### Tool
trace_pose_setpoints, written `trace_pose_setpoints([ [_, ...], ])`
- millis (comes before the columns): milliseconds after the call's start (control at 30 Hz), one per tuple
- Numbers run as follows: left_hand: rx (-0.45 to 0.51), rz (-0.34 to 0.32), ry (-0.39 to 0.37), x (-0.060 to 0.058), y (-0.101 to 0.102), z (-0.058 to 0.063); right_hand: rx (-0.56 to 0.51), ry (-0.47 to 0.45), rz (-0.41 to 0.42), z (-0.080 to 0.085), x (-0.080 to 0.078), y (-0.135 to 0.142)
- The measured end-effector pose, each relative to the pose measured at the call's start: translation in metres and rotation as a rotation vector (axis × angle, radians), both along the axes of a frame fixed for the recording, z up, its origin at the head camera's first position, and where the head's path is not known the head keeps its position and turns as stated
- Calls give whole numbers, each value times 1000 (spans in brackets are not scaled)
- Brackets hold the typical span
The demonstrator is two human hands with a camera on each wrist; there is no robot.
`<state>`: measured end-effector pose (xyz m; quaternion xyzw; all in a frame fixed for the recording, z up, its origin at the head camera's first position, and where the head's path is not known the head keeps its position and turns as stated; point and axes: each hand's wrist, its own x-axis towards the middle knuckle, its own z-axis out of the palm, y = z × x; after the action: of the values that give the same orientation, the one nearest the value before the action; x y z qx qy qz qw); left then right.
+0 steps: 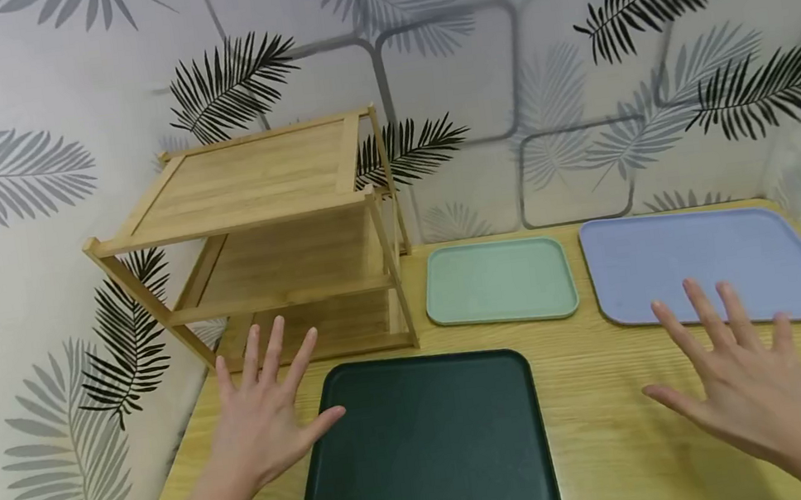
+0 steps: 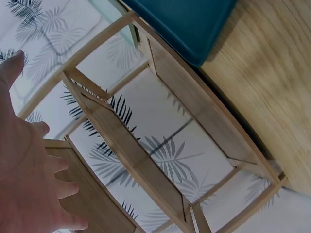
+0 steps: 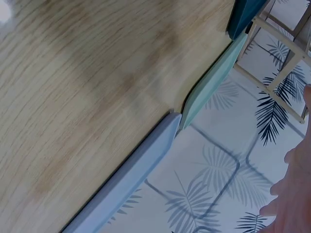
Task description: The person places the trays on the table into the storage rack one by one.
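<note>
Dark-green tray point(image 1: 428, 447) is set on surface point(image 1: 602, 425) near wooden rack point(image 1: 234, 179), betw. L hand point(image 1: 261, 430) and R hand point(image 1: 751, 386), both spread, nothing gripped; if lifted, it's prob. best held from opp. sides w/ both hands & kept level.

No lettering, label, brand, number or sign can be read in any view: none on the trays point(image 1: 425, 447), wooden shelf point(image 1: 234, 179), desk point(image 1: 594, 418) or patterned wall point(image 1: 453, 68).
</note>
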<state>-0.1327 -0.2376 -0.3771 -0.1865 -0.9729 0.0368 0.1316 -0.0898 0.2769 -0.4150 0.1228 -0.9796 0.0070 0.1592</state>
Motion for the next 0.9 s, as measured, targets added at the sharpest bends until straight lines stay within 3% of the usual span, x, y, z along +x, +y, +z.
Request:
trace_pose_setpoints([
  [333, 63, -8, 35, -4, -23, 13, -46, -21, 82, -5, -4, -18],
  [733, 181, 63, 125, -19, -78, 42, -368, -191, 192, -29, -10, -53],
  [900, 331, 84, 166, -31, -105, 45, -509, -316, 186, -39, -13, -64],
])
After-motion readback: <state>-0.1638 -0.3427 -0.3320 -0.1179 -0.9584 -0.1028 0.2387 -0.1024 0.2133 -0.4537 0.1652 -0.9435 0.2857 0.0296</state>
